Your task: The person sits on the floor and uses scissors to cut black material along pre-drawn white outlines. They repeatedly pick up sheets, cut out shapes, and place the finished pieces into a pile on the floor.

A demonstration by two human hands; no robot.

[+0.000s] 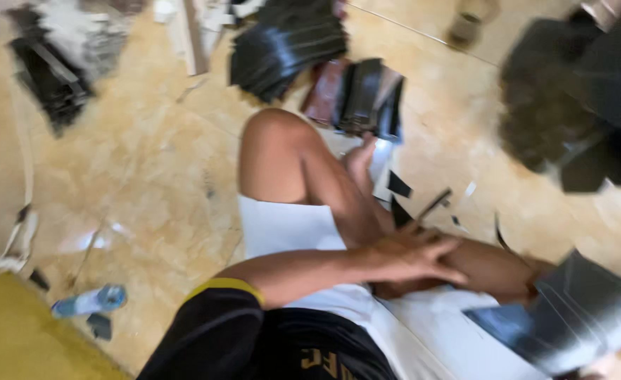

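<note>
Here the small flat black offcut (399, 184), a dark shiny piece of sheet material, lies on the tan marbled floor (148, 162) at about twelve o'clock from the left hand (412, 252), just beyond the fingertips and apart from them. A second black sliver (400, 211) sits closer, just above the knuckles, and a thin dark strip (435, 204) runs beside it with its long axis slanting from seven to one o'clock. The left hand rests across the person's shin with its fingers (442, 246) spread and laid flat, pinching nothing; motion blur softens their outline.

At four o'clock from that hand, a larger glossy grey-black sheet (578, 317) tilts up near the lower right corner. The right hand is hidden behind or beneath it, so I cannot tell whether its fingers are closed on the sheet. The left hand is clearly the nearer one to the small pieces.

Further out, at eleven o'clock, a stack of black shiny panels (370, 95) stands beside a fanned pile of dark sheets (286, 46). More dark scraps (50, 67) lie at the far upper left. A plastic bottle with a blue cap (89, 301) lies at nine o'clock near a yellow edge.
</note>
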